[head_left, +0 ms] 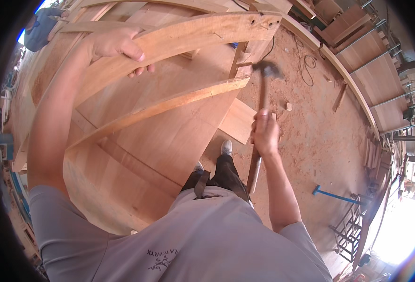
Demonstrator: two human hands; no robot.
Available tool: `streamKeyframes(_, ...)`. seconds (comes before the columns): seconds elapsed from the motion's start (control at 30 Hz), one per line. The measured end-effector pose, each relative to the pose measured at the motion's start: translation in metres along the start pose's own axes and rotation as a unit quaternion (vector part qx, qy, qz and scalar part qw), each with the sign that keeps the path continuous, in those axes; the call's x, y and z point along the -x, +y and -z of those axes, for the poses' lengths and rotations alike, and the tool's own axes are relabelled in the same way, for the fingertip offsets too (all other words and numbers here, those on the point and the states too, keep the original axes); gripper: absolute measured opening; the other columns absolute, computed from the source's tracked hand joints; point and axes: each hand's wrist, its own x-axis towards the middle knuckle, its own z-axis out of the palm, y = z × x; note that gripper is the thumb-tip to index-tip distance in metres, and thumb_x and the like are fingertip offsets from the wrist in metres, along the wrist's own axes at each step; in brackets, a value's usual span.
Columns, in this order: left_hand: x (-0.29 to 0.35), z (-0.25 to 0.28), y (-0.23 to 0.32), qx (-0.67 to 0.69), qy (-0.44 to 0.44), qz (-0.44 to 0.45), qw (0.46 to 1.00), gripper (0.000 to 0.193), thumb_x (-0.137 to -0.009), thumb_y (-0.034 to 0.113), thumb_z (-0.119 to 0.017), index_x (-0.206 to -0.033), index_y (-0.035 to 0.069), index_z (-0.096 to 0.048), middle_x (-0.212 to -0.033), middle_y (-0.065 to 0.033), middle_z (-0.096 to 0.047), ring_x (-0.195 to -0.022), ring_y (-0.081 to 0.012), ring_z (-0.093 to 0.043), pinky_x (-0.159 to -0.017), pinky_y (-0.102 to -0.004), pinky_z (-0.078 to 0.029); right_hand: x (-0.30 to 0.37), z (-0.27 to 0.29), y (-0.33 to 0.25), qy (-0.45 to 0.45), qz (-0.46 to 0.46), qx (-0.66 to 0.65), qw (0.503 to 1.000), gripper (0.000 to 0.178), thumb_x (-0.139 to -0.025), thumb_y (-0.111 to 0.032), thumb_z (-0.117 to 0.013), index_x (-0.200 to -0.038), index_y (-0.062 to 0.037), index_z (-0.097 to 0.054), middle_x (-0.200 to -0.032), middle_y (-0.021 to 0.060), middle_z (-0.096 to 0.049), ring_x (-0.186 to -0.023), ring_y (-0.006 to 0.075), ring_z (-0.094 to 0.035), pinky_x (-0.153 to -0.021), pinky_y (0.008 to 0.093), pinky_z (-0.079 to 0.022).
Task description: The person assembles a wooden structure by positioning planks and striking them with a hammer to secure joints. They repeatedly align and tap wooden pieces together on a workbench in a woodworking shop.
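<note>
A big curved wooden frame [137,122] fills the left and middle of the view: pale plywood panels, smooth and broad, crossed by bowed ribs of reddish solid timber. Its top rail [188,40] arcs from upper left to upper right and shows a few small dark holes near its right end. A lower rib [170,105] runs up to a short upright post [238,58] at the frame's edge.

The floor [320,131] is bare and dusted with sawdust, with small offcuts, a black cable [306,63] and a blue-handled tool [334,195] lying well apart from the work.

The left hand [118,44] is closed over the top rail, fingers wrapped under its lower edge. The right hand [265,131] is clenched tight around the wooden shaft of a hammer [259,117], gripping about midway along. The dark steel head [266,69] sits just beside the post, near where the lower rib ends; whether it touches the wood I cannot tell.

To strike well here, it seems best to keep the left hand bracing the rail well clear of the head, land the face square to the joint, and swing short and controlled, since the mid-shaft grip favours accuracy over force.
</note>
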Motion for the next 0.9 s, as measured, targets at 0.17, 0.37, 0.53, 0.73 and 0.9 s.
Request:
streamKeyframes(0.17, 0.000, 0.003, -0.004, -0.012, -0.007, 0.021, 1.000, 0.049, -0.081, 0.009, -0.061, -0.126, -0.008, -0.052, -0.100, -0.0190, -0.069, -0.074, -0.0208, -0.066, -0.067, -0.0367, -0.058, 0.045, 0.036, -0.101, 0.027, 0.345, -0.253, 0.904, 0.051, -0.105, -0.055, -0.042, -0.093, -0.0067, -0.055, -0.075, 0.0027, -0.057, -0.056, 0.0114, -0.054, -0.043, 0.0267, -0.041)
streamKeyframes(0.37, -0.003, -0.002, 0.010, -0.015, -0.013, 0.006, 1.000, 0.058, -0.079, 0.009, -0.064, -0.133, -0.007, -0.047, -0.100, -0.0193, -0.069, -0.075, -0.0219, -0.066, -0.067, -0.0373, -0.057, -0.028, -0.020, 0.099, 0.066, 0.046, 0.110, 0.991, 0.047, -0.107, -0.043, -0.046, -0.084, -0.0034, -0.056, -0.058, 0.0063, -0.053, -0.052, 0.0202, -0.057, -0.048, 0.0385, -0.047)
streamKeyframes(0.53, 0.006, 0.001, -0.001, -0.017, 0.036, 0.015, 0.999, 0.057, -0.079, 0.008, -0.066, -0.131, -0.007, -0.049, -0.100, -0.0199, -0.069, -0.075, -0.0219, -0.066, -0.066, -0.0370, -0.057, -0.019, 0.005, -0.004, 0.059, 0.035, -0.184, 0.980, 0.048, -0.109, -0.046, -0.041, -0.084, -0.0056, -0.049, -0.060, -0.0018, -0.047, -0.043, 0.0074, -0.045, -0.038, 0.0248, -0.037)
streamKeyframes(0.73, -0.007, 0.007, -0.006, -0.014, -0.018, 0.011, 1.000, 0.064, -0.075, 0.014, -0.070, -0.133, -0.005, -0.048, -0.098, -0.0176, -0.069, -0.076, -0.0221, -0.066, -0.068, -0.0376, -0.056, 0.019, 0.041, -0.068, 0.061, 0.233, -0.084, 0.967, 0.049, -0.111, -0.045, -0.030, -0.090, -0.0063, -0.052, -0.062, -0.0007, -0.052, -0.045, 0.0078, -0.048, -0.040, 0.0240, -0.038)
streamKeyframes(0.9, -0.007, 0.008, -0.003, -0.049, -0.026, 0.017, 0.998, 0.063, -0.075, 0.016, -0.070, -0.131, -0.004, -0.050, -0.097, -0.0166, -0.069, -0.076, -0.0221, -0.066, -0.069, -0.0373, -0.057, 0.023, 0.036, -0.066, 0.061, 0.389, -0.273, 0.878, 0.054, -0.103, -0.062, -0.042, -0.107, -0.0087, -0.049, -0.071, 0.0055, -0.055, -0.055, 0.0136, -0.051, -0.041, 0.0295, -0.044)
